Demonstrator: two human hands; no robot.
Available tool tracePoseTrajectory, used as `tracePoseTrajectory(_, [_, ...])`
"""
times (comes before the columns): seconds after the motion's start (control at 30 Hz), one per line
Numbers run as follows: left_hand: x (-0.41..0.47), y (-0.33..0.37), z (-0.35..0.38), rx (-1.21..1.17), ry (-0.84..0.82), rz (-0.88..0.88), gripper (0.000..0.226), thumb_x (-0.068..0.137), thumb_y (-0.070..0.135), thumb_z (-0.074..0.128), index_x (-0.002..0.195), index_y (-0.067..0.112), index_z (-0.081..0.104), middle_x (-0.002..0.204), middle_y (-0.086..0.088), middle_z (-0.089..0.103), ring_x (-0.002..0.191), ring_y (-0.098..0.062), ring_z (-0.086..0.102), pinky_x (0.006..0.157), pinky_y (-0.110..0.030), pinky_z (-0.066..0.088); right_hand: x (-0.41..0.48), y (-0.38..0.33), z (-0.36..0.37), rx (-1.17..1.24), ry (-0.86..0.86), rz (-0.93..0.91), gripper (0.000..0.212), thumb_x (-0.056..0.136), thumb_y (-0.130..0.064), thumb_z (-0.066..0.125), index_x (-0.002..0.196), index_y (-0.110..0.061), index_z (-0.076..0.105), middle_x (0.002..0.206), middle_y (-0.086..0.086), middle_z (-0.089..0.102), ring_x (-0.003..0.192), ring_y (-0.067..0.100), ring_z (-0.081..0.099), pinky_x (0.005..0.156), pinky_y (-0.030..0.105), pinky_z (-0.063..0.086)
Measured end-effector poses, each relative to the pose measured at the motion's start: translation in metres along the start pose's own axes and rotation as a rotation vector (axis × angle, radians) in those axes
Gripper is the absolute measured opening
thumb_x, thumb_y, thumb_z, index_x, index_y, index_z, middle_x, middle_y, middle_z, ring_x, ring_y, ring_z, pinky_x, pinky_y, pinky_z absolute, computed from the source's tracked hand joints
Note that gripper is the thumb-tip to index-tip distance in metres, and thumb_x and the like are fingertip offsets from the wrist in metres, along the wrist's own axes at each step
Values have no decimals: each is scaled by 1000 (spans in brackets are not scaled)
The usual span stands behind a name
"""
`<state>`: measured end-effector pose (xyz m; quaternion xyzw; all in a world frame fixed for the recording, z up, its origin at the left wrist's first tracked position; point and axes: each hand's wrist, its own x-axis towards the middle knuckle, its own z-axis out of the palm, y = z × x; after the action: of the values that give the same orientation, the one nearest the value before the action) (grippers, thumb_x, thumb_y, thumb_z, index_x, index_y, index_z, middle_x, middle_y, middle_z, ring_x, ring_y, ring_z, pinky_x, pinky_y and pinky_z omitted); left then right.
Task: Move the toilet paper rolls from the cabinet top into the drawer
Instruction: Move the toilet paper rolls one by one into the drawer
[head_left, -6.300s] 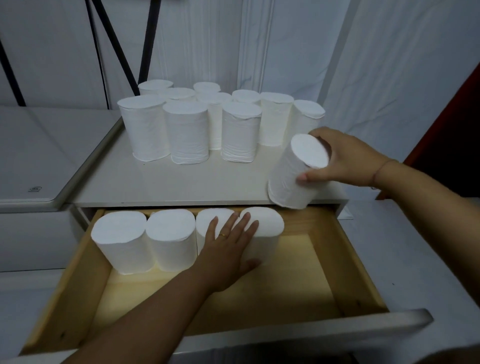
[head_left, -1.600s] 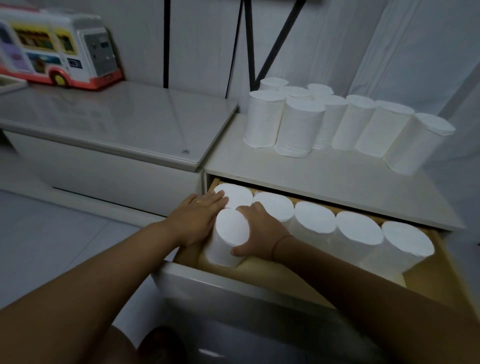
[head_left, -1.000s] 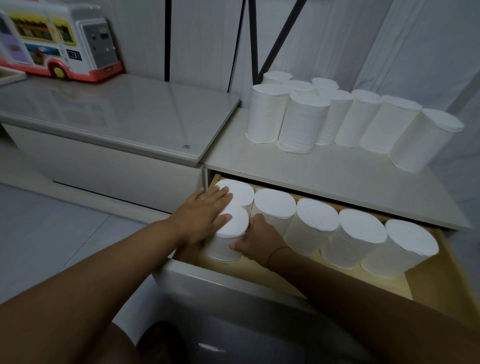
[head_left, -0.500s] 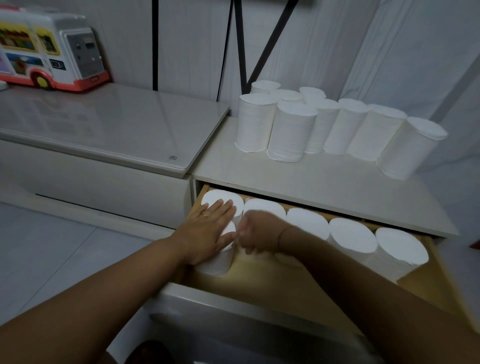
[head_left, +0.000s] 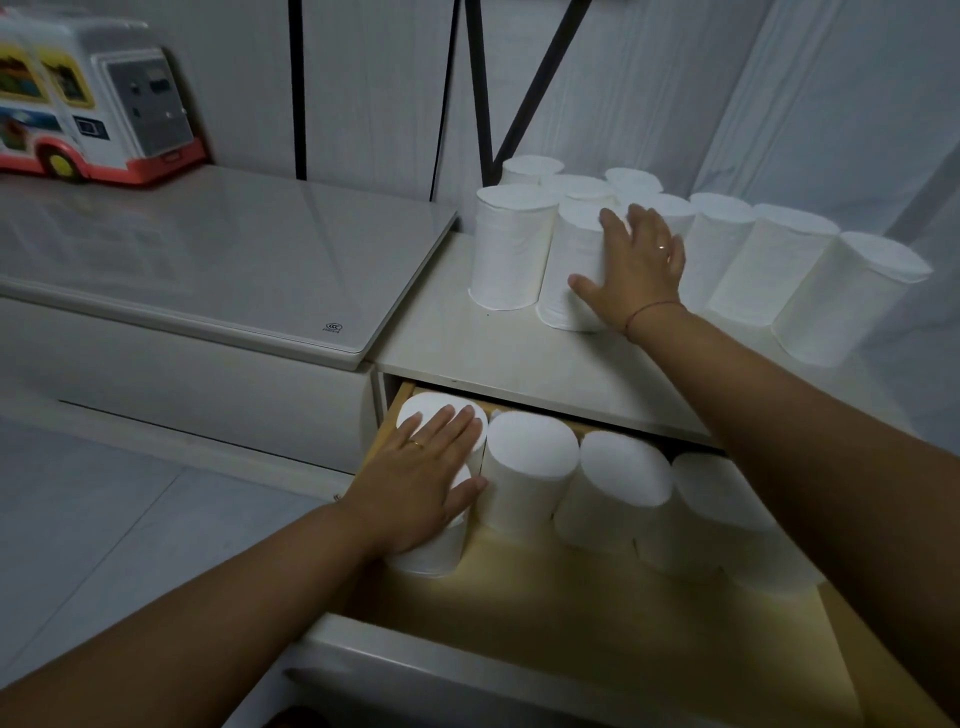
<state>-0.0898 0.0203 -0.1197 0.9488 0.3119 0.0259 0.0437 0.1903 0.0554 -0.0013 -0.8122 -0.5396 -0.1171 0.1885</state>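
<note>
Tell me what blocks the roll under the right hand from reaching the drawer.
Nothing visible: the right hand already touches that roll, and the open drawer has bare floor in front of its stored rolls.

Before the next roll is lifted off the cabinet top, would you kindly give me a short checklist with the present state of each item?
1. Right hand on a roll: ok, it wraps the front roll on the cabinet top; the grip looks partly closed.
2. Roll upright before lifting: ok.
3. Neighbouring rolls: cannot tell, the left neighbour stands very close and might tip.
4. Drawer open: ok.
5. Free space in the drawer: ok, bare wood shows in front of the back row.
6. Left hand clear of the landing spot: not ok, it rests on the two rolls in the left corner.
</note>
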Motion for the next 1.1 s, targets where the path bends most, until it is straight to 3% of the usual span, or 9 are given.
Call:
tracePoseTrajectory(0.13, [0,1,-2,-1,0,-1,73,87,60,0,151,24,-7,159,4,-11,146,-12,-15,119,-33,-11,10,0,3,37,96,-11,62,79,-46,62,130,-23,35,156,9,9,144,29,1,114,48,-3])
tracePoseTrajectory(0.23, [0,1,-2,-2,10,-1,69,92,57,7,151,24,-6,159,4,-11,145,-12,-15,117,-32,-13,13,0,-1,89,122,-23,51,74,-44,68,111,-21,42,156,6,13,144,29,3,115,47,-1])
tracePoseTrajectory(0.3, [0,1,-2,16,14,-3,66,96,55,12,151,23,-7,159,4,-11,145,-12,-15,117,-31,-13,13,0,-6,177,86,-41,50,69,-43,72,99,-19,41,150,8,26,141,32,14,113,46,14])
tracePoseTrajectory(0.37, [1,1,-2,18,11,-2,66,97,54,13,151,23,-7,159,4,-11,145,-11,-16,117,-31,-13,10,-1,-12,295,51,-41,52,65,-41,76,94,-18,38,118,9,46,123,34,36,90,37,36])
tracePoseTrajectory(0.43, [1,0,-2,16,6,1,66,97,54,13,151,23,-7,159,3,-11,145,-11,-16,118,-32,-12,7,-2,-17,328,48,-43,57,63,-39,78,99,-18,40,103,2,45,108,30,41,79,34,36])
tracePoseTrajectory(0.6, [2,0,-1,24,0,-4,65,98,53,15,151,23,-6,160,2,-10,146,-12,-15,119,-32,-10,-1,1,-29,228,-85,-83,97,59,-39,82,138,-20,29,135,10,36,128,35,29,102,44,31])
tracePoseTrajectory(0.83, [2,1,-2,25,-13,-12,65,99,52,18,151,21,-4,160,1,-9,146,-13,-13,119,-33,-8,-30,5,-40,245,-53,-104,86,59,-41,82,130,-20,39,128,8,44,117,30,42,91,38,39])
tracePoseTrajectory(0.93, [1,1,-4,24,-21,-12,65,98,52,17,151,21,-4,160,1,-8,146,-13,-12,120,-34,-6,-52,3,-49,352,-20,-101,81,60,-47,79,127,-22,43,119,1,46,103,16,44,83,29,37])
tracePoseTrajectory(1.1, [-2,3,-5,37,-30,-18,64,99,51,18,151,21,-4,161,0,-8,147,-13,-10,119,-34,-5,-95,-4,-70,463,-135,-116,73,59,-57,75,121,-27,49,110,-6,50,98,12,47,81,24,35])
